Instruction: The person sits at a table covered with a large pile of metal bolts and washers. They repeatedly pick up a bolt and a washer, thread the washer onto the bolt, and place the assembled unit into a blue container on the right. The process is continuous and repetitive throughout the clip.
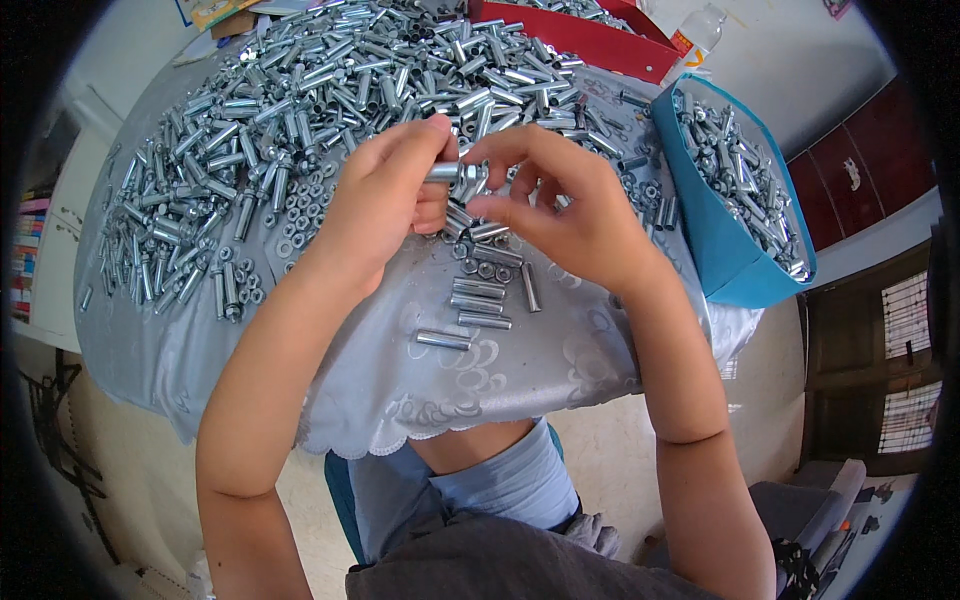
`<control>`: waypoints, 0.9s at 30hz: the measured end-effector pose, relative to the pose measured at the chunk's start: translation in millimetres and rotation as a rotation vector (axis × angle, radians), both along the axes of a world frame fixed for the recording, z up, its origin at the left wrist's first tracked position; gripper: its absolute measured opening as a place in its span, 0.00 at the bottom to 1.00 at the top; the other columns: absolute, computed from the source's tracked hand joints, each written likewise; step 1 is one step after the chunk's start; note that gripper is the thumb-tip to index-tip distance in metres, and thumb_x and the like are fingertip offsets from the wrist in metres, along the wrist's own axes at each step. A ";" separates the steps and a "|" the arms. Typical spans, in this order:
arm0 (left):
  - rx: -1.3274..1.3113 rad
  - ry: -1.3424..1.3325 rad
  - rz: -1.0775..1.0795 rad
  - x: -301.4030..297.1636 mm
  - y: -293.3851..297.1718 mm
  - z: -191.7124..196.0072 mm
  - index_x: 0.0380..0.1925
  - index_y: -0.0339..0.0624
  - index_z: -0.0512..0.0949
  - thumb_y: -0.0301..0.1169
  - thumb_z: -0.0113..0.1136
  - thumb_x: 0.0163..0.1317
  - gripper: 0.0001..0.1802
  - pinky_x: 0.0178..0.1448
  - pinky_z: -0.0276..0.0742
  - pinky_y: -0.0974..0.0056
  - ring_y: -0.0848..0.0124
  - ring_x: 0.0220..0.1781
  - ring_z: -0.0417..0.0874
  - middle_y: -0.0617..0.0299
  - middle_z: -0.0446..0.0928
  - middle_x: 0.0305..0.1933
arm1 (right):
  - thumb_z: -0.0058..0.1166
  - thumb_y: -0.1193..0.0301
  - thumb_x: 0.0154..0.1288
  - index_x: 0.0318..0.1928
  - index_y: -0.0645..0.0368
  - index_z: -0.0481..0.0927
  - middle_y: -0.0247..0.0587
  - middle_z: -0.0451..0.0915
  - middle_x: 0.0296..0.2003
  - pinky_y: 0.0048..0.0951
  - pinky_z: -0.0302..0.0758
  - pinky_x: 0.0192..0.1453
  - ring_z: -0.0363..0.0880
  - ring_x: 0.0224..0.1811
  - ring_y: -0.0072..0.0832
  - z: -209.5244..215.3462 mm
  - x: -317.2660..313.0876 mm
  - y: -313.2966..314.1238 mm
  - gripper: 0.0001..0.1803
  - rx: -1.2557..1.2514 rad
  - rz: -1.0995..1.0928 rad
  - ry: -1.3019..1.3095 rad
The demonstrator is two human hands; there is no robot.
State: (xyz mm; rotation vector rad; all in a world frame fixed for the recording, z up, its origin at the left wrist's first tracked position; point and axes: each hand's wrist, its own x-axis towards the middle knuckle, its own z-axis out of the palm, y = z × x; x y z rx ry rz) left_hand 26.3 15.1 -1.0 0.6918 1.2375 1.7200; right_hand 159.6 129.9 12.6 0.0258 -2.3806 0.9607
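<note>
My left hand (385, 195) is closed around a metal expansion bolt (442, 173), which points to the right over the near side of the table. A hex nut (474, 174) with a washer sits at the bolt's right end. The fingers of my right hand (560, 195) curl around that end, the forefinger against the nut and the thumb just below. Beneath my hands lie several loose metal sleeves (480, 289) and a few hex nuts (487, 270). Another sleeve (443, 340) lies nearer the table's front edge.
A large heap of sleeves and bolts (330, 85) covers the table's far and left parts. Loose nuts and washers (300, 215) lie left of centre. A blue bin (735, 265) of bolts stands right, a red box (590, 45) and a plastic bottle (700, 35) behind.
</note>
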 end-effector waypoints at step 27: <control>0.127 0.358 0.117 12.2 2.3 -0.8 0.26 0.41 0.68 0.41 0.47 0.66 0.16 0.19 0.53 0.77 0.85 0.15 0.56 0.73 0.60 0.19 | 0.55 0.71 0.55 0.40 0.60 0.72 0.44 0.73 0.26 0.36 0.71 0.27 0.75 0.28 0.43 -11.7 -1.1 -4.1 0.12 0.251 -0.022 0.202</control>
